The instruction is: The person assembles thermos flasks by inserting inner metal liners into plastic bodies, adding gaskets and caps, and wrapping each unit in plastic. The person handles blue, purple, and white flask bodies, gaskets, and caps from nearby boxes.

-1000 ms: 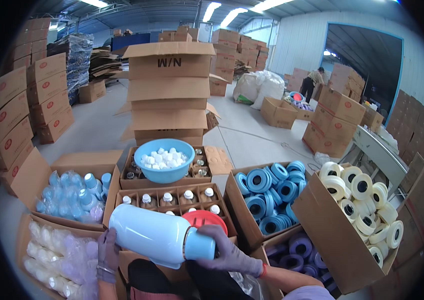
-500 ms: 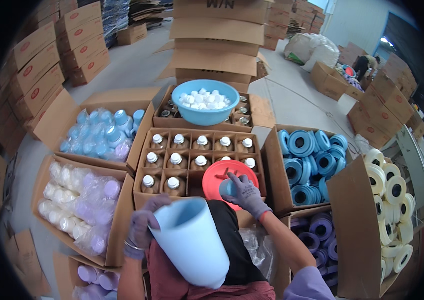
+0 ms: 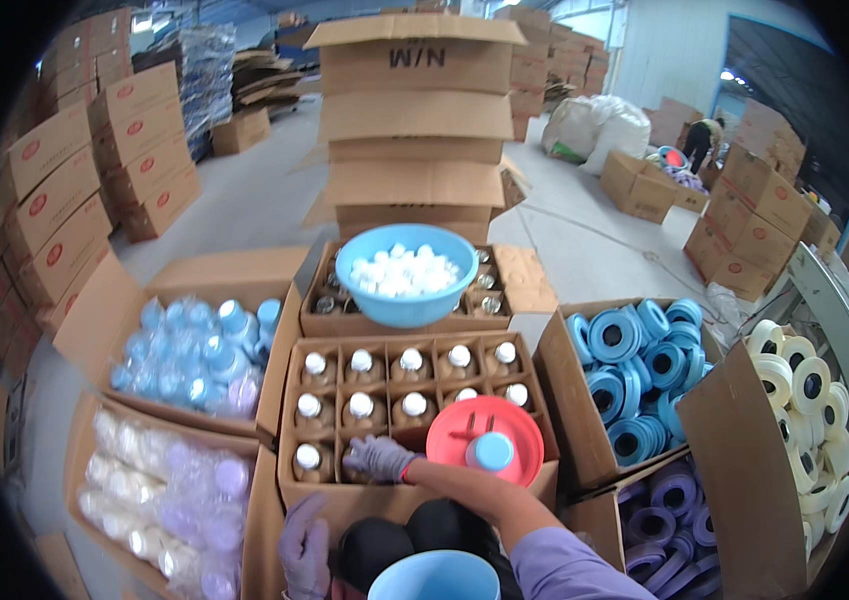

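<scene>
My right hand (image 3: 380,457), in a grey glove, reaches into the front row of a divided carton (image 3: 414,480) and closes over the top of a bottle there, hiding its cap. White-capped bottles (image 3: 360,405) fill other cells around it. My left hand (image 3: 304,550), also gloved, is raised at the carton's near left side, fingers apart and holding nothing. Close to my lap is a light blue plastic cylinder (image 3: 434,578), open at the top and cut by the lower edge. A red round plate (image 3: 449,450) lies on the carton's right front, bearing a small light blue cup (image 3: 490,452).
A blue basin (image 3: 404,310) of white caps sits on another bottle carton behind. Boxes of bagged blue (image 3: 194,350), white and purple parts (image 3: 164,490) stand left. On the right are boxes of blue (image 3: 634,360), purple (image 3: 659,520) and cream rings (image 3: 804,400). Stacked cartons (image 3: 414,120) rise ahead.
My right hand has let go of the small blue cup on the red plate and moved left to a bottle. My left hand has released the blue cylinder, which is now lower. The view has tilted up.
</scene>
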### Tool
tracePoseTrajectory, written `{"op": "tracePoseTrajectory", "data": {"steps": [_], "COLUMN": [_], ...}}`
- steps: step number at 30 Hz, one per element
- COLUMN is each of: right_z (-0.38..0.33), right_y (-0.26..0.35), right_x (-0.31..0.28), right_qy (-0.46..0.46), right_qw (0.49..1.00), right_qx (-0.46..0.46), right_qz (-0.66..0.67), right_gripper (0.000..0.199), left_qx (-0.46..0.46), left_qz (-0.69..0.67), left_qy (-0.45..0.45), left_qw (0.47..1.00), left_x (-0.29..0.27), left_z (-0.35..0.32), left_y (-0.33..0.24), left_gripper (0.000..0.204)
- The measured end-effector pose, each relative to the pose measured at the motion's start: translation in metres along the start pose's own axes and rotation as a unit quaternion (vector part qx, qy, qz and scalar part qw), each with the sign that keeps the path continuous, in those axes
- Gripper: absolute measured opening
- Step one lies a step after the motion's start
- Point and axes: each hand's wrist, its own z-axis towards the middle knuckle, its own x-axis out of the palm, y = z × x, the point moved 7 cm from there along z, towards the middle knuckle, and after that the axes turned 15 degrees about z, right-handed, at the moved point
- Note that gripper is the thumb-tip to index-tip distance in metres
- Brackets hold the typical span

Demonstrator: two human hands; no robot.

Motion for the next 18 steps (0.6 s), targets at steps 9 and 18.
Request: {"op": "tracePoseTrajectory", "data": {"steps": [9,18], "right_z": [-0.08,-0.23], "right_y": [0.071,0.173], "right_x": [-0.187,-0.241], "right_qy": [-0.235,-0.408], "right_qw": [0.968,0.884], "right_qx": [-0.074,-0.212], "right_qz": [0.051,-0.089], "right_gripper": [0.042,0.05], "left_qx": [-0.298,-0.068], "left_qz": [-0.335,-0.56], "left_qy": [0.238,0.33], "left_qw": [0.861,0.757], "left_x": [0.09,0.115], "left_z": [0.058,0.055], "left_y": [0.143,-0.021], "left_gripper": [0.095,0.078]}}
